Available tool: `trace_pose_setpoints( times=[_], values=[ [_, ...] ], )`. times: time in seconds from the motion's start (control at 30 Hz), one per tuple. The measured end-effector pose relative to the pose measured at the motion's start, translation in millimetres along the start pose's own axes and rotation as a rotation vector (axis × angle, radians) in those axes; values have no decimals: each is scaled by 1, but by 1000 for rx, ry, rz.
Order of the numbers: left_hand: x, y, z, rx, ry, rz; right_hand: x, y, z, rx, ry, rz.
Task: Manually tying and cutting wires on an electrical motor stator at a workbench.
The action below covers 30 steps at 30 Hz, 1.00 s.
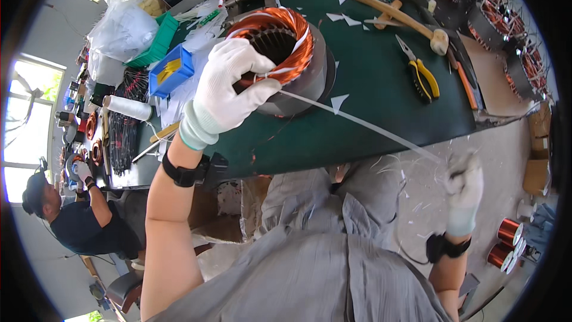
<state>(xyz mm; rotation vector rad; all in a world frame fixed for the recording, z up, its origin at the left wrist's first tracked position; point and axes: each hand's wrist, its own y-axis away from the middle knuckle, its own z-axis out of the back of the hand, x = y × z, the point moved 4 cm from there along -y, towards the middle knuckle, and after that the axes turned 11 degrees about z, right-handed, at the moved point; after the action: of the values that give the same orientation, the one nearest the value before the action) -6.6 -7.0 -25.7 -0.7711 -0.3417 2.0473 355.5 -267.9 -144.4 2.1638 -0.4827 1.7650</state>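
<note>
A motor stator with a grey core (pixel 316 89) stands on the bench in front of me. Its copper winding (pixel 302 39) forms a thick ring at the top, bound in places with white cord. My left hand (pixel 229 86), in a white glove, closes on the near left part of this ring, thumb and fingers pinched around the winding. From there a pale lacing cord (pixel 363 124) stretches taut to the right, past the bench edge. My right hand (pixel 466 188), also gloved and blurred by motion, is closed at the cord's far end.
Yellow-handled pliers (pixel 424 77), a mallet (pixel 417 24) and paper scraps lie on the green bench (pixel 369 92). At left are a blue bin (pixel 173 71) and a thread cone (pixel 127 107). More stators line the right. A co-worker (pixel 83 217) sits at far left.
</note>
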Motion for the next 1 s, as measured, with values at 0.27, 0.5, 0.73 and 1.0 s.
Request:
trace_pose_setpoints(
  times=[0.27,0.5,0.73,1.0],
  values=[
    [-1,-6,8,161,284,320,60,-32,-144,242,310,-15],
    [-4,-31,14,391,31,297,10,-27,-261,710,-288,-480],
    [3,-58,13,505,-175,180,27,-45,-267,580,-75,-325],
    [8,-67,-5,679,-359,-17,18,-73,-262,386,799,562]
  ],
)
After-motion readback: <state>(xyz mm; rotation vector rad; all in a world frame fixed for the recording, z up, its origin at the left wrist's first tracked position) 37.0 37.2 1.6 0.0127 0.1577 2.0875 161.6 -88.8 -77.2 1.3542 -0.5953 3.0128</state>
